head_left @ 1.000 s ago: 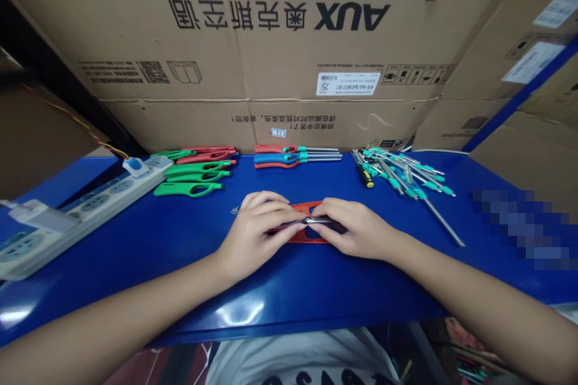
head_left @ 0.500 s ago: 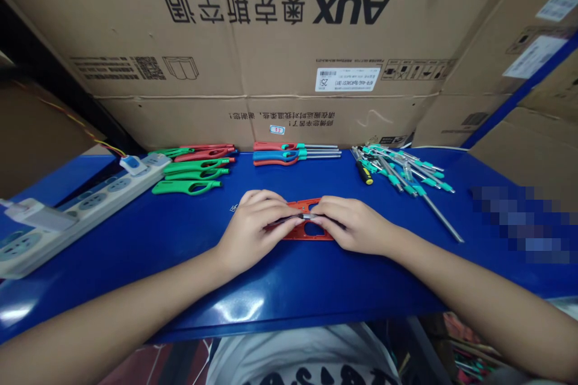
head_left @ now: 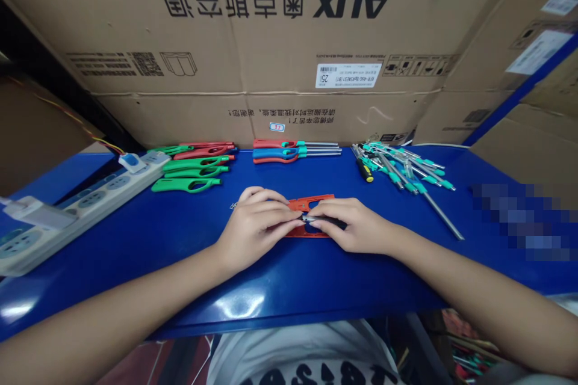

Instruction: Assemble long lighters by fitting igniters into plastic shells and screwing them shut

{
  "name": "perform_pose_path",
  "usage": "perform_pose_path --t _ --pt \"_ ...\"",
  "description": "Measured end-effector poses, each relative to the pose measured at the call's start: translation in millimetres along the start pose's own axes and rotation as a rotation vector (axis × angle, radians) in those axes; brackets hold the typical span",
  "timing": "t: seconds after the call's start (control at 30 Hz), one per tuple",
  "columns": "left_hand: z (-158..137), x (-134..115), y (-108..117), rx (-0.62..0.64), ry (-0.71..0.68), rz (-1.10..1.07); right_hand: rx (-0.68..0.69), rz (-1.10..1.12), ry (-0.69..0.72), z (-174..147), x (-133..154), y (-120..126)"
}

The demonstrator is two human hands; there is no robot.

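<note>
Between my two hands is a slim black and silver part (head_left: 309, 218), small and partly covered by fingers. My left hand (head_left: 253, 228) is closed, thumb and fingers pinching its left end. The right hand (head_left: 356, 225) grips the other side, where a dark length shows along the fingers. Under the fingertips, an orange plastic lighter-handle shell (head_left: 327, 197) lies on the blue table (head_left: 289, 283); a second orange shell edge (head_left: 311, 235) shows nearer to me. My hands hide much of both.
Green and red lighter handles (head_left: 187, 184) lie at left, beside a white power strip (head_left: 112, 192). Red and blue lighters (head_left: 275, 153) with metal tubes sit at the back. A pile of metal tubes (head_left: 406, 171) and a screwdriver (head_left: 365, 171) are at right. Cardboard (head_left: 289, 72) stands behind.
My right fingers have shifted slightly on the part, and more of its dark length now shows. Both hands stay over the orange shells. The camera view has moved a little.
</note>
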State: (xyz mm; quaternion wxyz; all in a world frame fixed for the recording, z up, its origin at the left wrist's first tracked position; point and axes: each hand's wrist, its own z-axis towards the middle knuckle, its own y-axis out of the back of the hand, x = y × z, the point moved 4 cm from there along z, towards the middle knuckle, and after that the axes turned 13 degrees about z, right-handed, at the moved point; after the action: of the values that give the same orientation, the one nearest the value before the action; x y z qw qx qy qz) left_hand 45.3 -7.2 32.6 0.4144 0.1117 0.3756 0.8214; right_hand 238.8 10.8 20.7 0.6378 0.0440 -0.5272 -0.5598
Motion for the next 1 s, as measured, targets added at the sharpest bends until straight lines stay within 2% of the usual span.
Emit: perform_pose_path --t 0.17,0.4,0.5,0.77,0.9,1.0 --pt "-2 -1 -6 -0.005 0.043 -0.114 0.032 -0.089 0.077 -2 0 -4" --pt "-6 9 -19 0.118 0.322 -0.342 0.150 -0.349 0.126 -5 3 -8" --pt "-6 11 -21 0.132 0.383 -0.382 0.145 -0.392 0.151 -5 5 -8" --pt "-3 8 -11 0.025 0.204 -0.236 -0.003 -0.219 0.105 -3 4 -3" --pt "-3 6 -10 0.021 0.111 -0.210 -0.010 -0.246 0.143 -3 6 -1" --pt "-3 6 -10 0.030 0.115 -0.251 -0.013 -0.326 0.206 -4 9 -1"
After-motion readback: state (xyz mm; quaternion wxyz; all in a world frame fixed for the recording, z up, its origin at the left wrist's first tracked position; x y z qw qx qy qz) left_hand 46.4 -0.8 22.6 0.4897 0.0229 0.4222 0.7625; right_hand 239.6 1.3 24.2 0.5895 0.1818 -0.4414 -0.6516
